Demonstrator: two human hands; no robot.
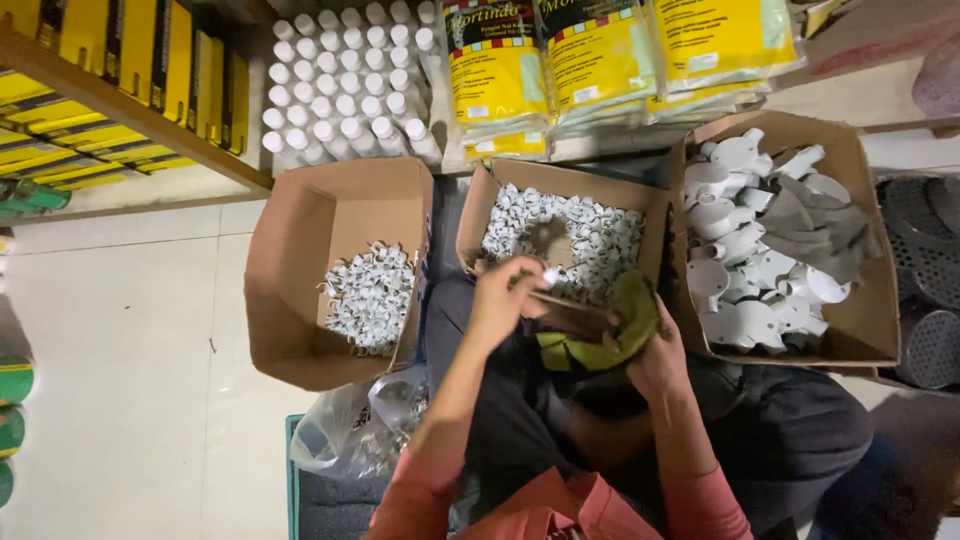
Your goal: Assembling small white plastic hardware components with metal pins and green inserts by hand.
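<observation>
My left hand [503, 298] pinches a small white plastic clip [551, 274] over the middle cardboard box of clips [566, 240], keeping it handy; right hand [655, 358] clamps an olive-green cloth [618, 330] beside that box.

Your hands work in a tight pocket: the middle box [560, 225] of small white clips sits just ahead, the left box [335, 270] and the right box [790, 240] of bigger fittings hem both sides. Stacked bags [600, 60] and white tubes [345, 75] wall off the far side. Bare floor [120, 350] lies open to your left.
</observation>
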